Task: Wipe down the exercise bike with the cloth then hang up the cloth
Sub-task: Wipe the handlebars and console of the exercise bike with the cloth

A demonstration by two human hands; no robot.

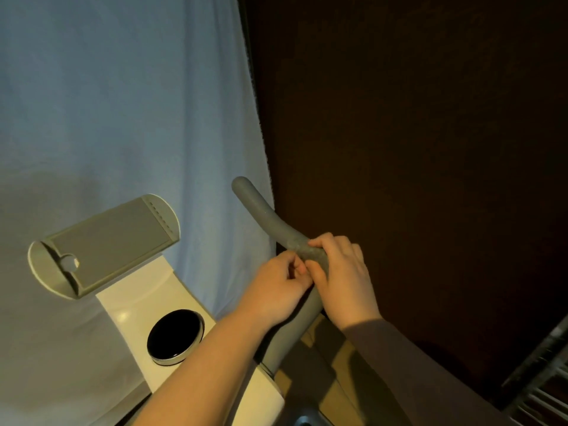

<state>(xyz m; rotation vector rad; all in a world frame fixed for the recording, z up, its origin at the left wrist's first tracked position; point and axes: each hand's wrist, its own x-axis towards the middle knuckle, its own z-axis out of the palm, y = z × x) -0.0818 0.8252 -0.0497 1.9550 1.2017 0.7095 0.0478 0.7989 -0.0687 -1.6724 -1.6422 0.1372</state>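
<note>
Nearest the lens: bare left forearm (pixel 196 373) rising from the bottom edge, crossing the white bike column (pixel 135 305). Left hand (pixel 276 290) at the grey handlebar (pixel 264 216), fingers (pixel 295 267) curled inward and pinched together just beside the right hand; what they pinch, cannot tell. Right hand (pixel 341 281), from a dark brown sleeve (pixel 430 373), wrapped over the bar, fingers bent round it and clamped on a patch of rougher grey on the bar's surface (pixel 302 245), possibly the cloth, not sure. No other cloth clearly seen. Handlebar curving up and left from the hands to a rounded free end, and running down behind the hands to its joint on the white body. Left of the hands: grey device holder (pixel 107 244) tilted on top of the column, with a small round knob at its lower end. Below it, round black display (pixel 175 336) in a silver ring. Behind: pale blue curtain (pixel 107 103) on the left, dark brown wall (pixel 415 118) on the right. Metal rack bars (pixel 544 385) in the lower right corner.
</note>
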